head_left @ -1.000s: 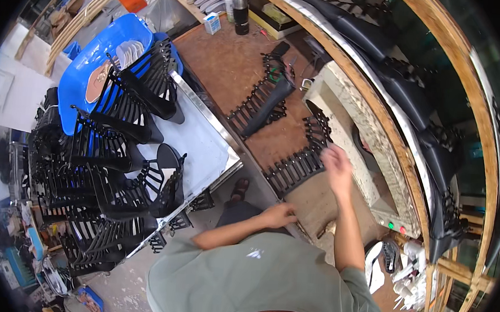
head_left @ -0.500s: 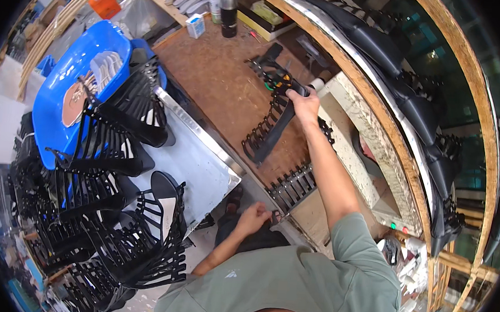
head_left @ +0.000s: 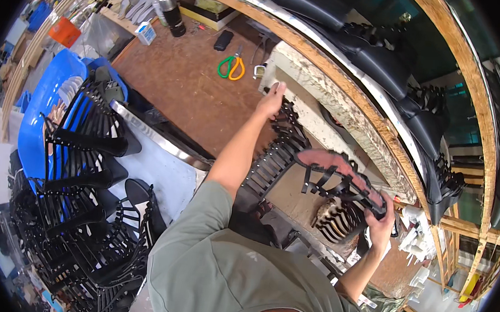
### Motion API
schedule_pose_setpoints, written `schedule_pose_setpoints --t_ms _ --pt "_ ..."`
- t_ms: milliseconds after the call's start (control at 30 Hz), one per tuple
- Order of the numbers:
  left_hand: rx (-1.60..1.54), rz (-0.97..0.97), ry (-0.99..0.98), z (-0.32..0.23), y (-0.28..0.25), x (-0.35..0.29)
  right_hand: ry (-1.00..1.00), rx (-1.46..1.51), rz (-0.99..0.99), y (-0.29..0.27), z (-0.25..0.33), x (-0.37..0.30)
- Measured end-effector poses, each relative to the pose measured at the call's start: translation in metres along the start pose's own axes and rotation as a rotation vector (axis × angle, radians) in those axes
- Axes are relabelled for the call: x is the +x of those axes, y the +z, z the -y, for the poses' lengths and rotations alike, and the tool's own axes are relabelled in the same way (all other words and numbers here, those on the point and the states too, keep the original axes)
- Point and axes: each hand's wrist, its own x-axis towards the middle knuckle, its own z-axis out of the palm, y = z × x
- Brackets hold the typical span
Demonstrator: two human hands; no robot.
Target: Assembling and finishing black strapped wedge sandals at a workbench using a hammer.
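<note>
In the middle of the bench, my left hand [head_left: 271,102] is closed at the upper end of a black strappy sandal upper [head_left: 289,130], whose ladder of straps trails toward the bench's near edge. Over on the right, my right hand [head_left: 380,217] grips one end of a black strappy sandal [head_left: 336,165]. Its reddish sole side faces up and its straps hang below. Scissors [head_left: 232,68] with one green and one orange handle lie on the brown bench top [head_left: 173,87], beyond my left hand. A small black object [head_left: 223,40] lies beside them.
A heap of black strappy sandals [head_left: 83,225] fills the left side, against a blue basin [head_left: 37,135]. A metal-edged table [head_left: 159,132] stands beside it. Bottles [head_left: 170,14] stand at the back. A wooden rack [head_left: 375,112] with black shoes runs along the right.
My right hand has moved from the bench to the right and now holds the reddish-soled sandal. My left hand has reached forward to the strappy upper. The view has shifted, and the scissors show fully.
</note>
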Motion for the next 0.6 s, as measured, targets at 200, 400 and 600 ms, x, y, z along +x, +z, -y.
schedule_pose_setpoints --t_ms 200,400,600 --pt "0.133 -0.400 0.323 0.012 -0.008 -0.049 0.105 0.002 -0.074 -0.015 -0.025 -0.007" --pt "-0.245 -1.032 0.735 -0.019 -0.061 -0.322 -0.240 0.173 0.043 0.045 0.015 0.062" --pt "-0.286 -0.709 0.997 -0.029 -0.076 -0.406 -0.401 0.741 0.272 0.194 0.091 0.128"
